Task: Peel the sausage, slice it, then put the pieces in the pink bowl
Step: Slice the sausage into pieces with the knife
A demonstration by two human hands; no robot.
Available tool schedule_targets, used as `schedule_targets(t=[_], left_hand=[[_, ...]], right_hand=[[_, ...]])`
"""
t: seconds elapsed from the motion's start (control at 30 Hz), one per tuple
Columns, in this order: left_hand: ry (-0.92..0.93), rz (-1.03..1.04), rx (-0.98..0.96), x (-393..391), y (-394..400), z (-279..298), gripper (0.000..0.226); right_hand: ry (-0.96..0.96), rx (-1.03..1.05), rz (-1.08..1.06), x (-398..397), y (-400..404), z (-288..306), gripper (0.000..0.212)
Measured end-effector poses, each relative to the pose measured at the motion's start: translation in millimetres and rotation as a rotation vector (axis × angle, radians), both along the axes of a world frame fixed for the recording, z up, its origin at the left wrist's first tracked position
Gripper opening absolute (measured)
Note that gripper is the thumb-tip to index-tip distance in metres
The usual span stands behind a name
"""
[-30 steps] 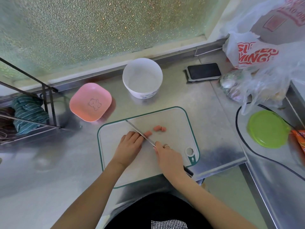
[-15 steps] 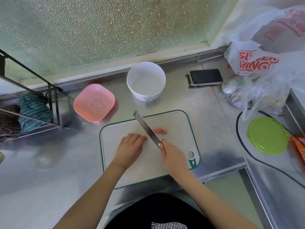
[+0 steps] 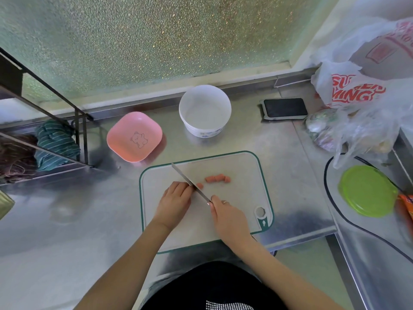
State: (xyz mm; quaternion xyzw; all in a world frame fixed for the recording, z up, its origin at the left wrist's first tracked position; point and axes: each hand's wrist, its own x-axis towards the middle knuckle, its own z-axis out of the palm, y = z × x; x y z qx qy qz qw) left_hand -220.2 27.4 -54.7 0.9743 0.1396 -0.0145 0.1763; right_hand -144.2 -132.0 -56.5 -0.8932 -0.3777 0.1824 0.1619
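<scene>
On the white cutting board (image 3: 241, 166) lies a short row of cut pink sausage pieces (image 3: 218, 178). One more piece (image 3: 199, 185) sits just right of the knife blade (image 3: 190, 182), which rests down on the board. My right hand (image 3: 228, 217) grips the knife handle, index finger along the spine. My left hand (image 3: 175, 201) has curled fingers over the rest of the sausage, which is hidden under them. The empty pink bowl (image 3: 134, 136) stands beyond the board's left corner.
A white bowl (image 3: 205, 109) stands behind the board, a phone (image 3: 285, 108) to its right. Plastic bags (image 3: 362, 104) and a green lid (image 3: 367, 190) fill the right side. A wire rack with cloths (image 3: 53, 144) is at the left. The counter edge runs just below the board.
The knife was lifted off the board and has come down again on the sausage. One more piece now lies beside the blade, and the row of cut pieces is longer.
</scene>
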Motion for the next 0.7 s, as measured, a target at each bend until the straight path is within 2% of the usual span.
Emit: schedule_targets(t=[0.1,0.23,0.4,0.57,0.6,0.7], left_hand=[[-0.008,0.004,-0.029,-1,1,-1,0.039],[-0.028,0.003,-0.058,-4,2,-1,0.048],[-0.039,-0.005,-0.029,-3,3,-4,0.04],[-0.03,0.029,-0.001,-5,3,-6,0.025],[-0.03,0.051,-0.002,-6,3,-6,0.02],[-0.018,0.094,-0.041,-11,4,-5,0.028]], right_hand=[[-0.07,-0.061,0.031,-2,2,3,0.013],[-0.157,-0.135,0.061,2,5,6,0.015],[-0.01,-0.074,0.021,2,8,-5,0.032],[0.175,0.03,-0.101,10,15,-2,0.034],[0.18,0.042,-0.102,11,16,-2,0.034],[0.136,0.092,-0.086,12,17,1,0.034]])
